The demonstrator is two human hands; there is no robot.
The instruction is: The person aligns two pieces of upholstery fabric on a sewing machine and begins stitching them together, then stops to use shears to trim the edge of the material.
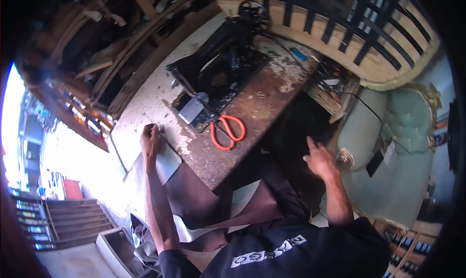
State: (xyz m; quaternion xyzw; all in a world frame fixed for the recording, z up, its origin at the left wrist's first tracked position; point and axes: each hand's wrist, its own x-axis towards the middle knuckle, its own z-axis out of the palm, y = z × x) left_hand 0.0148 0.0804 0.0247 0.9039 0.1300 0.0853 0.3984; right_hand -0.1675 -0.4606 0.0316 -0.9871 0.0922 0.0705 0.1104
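My left hand (150, 138) is at the table's left part, its fingers curled closed at the upper corner of a brown leather-like sheet (194, 193). From there the sheet drapes over the table's near edge and down across my lap, with folds showing a paler side. To the right, away from the table, my right hand (321, 160) hangs in the air with fingers stretched and nothing in it. Scissors with orange handles (228, 132) lie on the table between my hands, their blades across the metal plate of a black sewing machine (228, 64).
The worn wooden table (257, 101) carries the machine and a small blue item (298, 54). An open drawer (335, 96) with odds and ends juts out at right. Beyond it stand a pale green tufted seat (407, 117) and a wooden frame with black straps (330, 25). Wooden frames (121, 59) fill the far left.
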